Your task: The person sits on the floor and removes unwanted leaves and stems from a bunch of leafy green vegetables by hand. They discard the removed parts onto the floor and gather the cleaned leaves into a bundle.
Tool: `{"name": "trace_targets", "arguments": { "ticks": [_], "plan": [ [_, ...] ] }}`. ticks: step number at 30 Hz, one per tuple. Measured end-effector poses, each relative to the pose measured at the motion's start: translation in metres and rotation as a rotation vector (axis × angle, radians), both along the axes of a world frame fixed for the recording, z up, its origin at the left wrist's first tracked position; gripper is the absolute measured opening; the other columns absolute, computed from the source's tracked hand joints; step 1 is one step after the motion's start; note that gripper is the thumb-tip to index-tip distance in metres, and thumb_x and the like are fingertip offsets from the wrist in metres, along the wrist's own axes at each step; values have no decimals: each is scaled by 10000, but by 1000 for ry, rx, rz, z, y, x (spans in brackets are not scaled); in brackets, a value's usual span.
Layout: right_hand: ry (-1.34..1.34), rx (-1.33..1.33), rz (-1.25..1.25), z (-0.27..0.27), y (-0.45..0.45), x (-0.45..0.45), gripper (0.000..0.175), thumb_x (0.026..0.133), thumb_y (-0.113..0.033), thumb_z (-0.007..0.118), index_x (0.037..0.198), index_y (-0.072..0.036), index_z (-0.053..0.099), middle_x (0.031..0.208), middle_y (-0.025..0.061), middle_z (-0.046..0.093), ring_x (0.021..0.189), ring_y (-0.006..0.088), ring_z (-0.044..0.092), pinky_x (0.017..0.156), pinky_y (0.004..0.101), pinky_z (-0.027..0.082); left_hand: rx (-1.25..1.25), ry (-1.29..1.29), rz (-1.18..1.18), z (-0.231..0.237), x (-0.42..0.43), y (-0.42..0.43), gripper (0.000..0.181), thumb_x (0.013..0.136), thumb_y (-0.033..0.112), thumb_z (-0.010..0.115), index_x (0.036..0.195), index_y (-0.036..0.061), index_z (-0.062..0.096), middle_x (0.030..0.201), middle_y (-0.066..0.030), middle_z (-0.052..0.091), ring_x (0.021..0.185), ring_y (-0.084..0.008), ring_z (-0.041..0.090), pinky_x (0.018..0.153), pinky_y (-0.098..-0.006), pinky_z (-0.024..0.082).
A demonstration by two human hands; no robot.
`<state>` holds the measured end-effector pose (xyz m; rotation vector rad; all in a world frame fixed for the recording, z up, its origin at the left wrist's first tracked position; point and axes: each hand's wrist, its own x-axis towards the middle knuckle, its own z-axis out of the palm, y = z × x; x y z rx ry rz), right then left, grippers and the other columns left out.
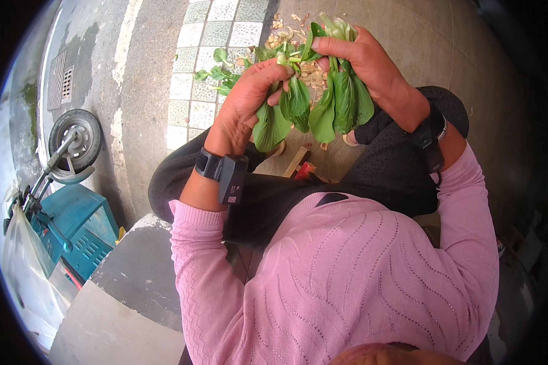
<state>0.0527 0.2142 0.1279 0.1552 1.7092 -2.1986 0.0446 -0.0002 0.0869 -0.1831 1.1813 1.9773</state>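
Note:
My left hand [260, 86] grips a small bunch of leafy greens [296, 102] by its pale stems, with the broad leaves hanging down. Close beside it, my right hand [365, 59] is closed around a larger bunch of leafy greens [345, 102], whose pale root end points up and whose leaves hang towards my lap. A leaf bridges the narrow gap between thumb and fingers of both hands. Loose green leaves [221, 75] lie on the checkered tiles beyond my left hand. Plant scraps [313, 75] are scattered on the floor under both hands.
Checkered tiles [202, 114] border the brown tiled floor [420, 41]. Between my feet lies a piece of wood [297, 160] beside a red object [305, 170]. At the left stand a blue-green wheeled vehicle [80, 205] with a front wheel [75, 140] and a plastic bag [27, 242].

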Motion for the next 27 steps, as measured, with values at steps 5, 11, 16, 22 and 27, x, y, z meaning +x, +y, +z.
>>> {"name": "trace_targets", "arguments": {
  "ticks": [5, 11, 16, 22, 27],
  "plan": [
    [-39, -18, 40, -3, 6, -2, 197, 872, -210, 718, 822, -24, 677, 720, 22, 652, 592, 98, 628, 554, 244, 511, 51, -17, -8, 1, -4, -3, 123, 924, 119, 566, 923, 23, 642, 730, -1, 618, 469, -55, 431, 464, -189, 351],
    [-66, -82, -57, -14, 15, -11, 298, 946, -318, 688, 1019, -30, 665, 766, -13, 621, 618, 53, 594, 533, 207, 523, -104, 202, 34, 10, -8, -6, 133, 944, 120, 579, 1004, 29, 655, 750, 27, 605, 550, -52, 470, 529, -191, 379],
    [-83, -102, 25, -25, -1, -9, 410, 867, -331, 781, 1064, 8, 661, 834, 46, 677, 692, 125, 671, 644, 254, 568, -231, 458, -45, 18, -1, 7, 213, 951, 102, 611, 1154, 49, 577, 860, 10, 608, 688, -57, 533, 619, -200, 432],
    [-86, -108, 180, -30, -3, -6, 288, 852, -134, 746, 1078, 28, 670, 887, 90, 719, 759, 157, 700, 690, 283, 572, -172, 478, -58, 23, 3, 11, 377, 946, 32, 552, 1314, 56, 476, 943, -42, 626, 764, -101, 580, 676, -234, 469],
    [-61, -79, 130, -29, 2, -11, 201, 842, -80, 671, 1015, 22, 681, 873, 87, 722, 725, 145, 694, 662, 268, 560, -143, 395, -37, 25, -3, 5, 376, 972, 45, 493, 1348, 60, 475, 1034, -73, 658, 793, -106, 591, 682, -230, 477]
  ]
}}
